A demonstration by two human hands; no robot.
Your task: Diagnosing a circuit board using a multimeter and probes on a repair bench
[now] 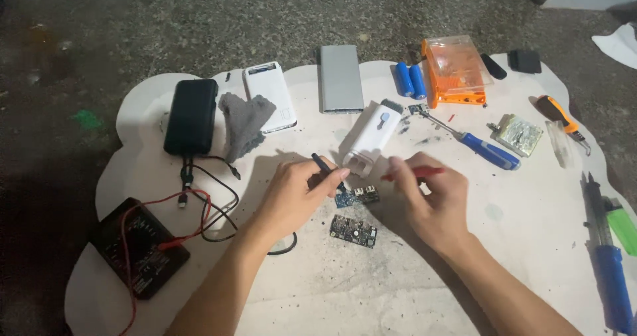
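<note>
With the left hand [292, 193] pinching the black probe [323, 164] and the right hand [431, 200] the red probe [418, 172], steady both tips on the circuit board [357, 196] between them on the worktop [345, 289].

Under my left hand [295, 193] the black probe [324, 165] looks matt plastic, my right hand [431, 196] pinching the red probe [418, 172], plastic too; at twelve o'clock the white casing [371, 137] shines smooth and glossy, the silver power bank [341, 78] reads brushed metal, grey cloth [242, 120] at ten o'clock fuzzy, paper mat [318, 289] rough, speckled
</note>
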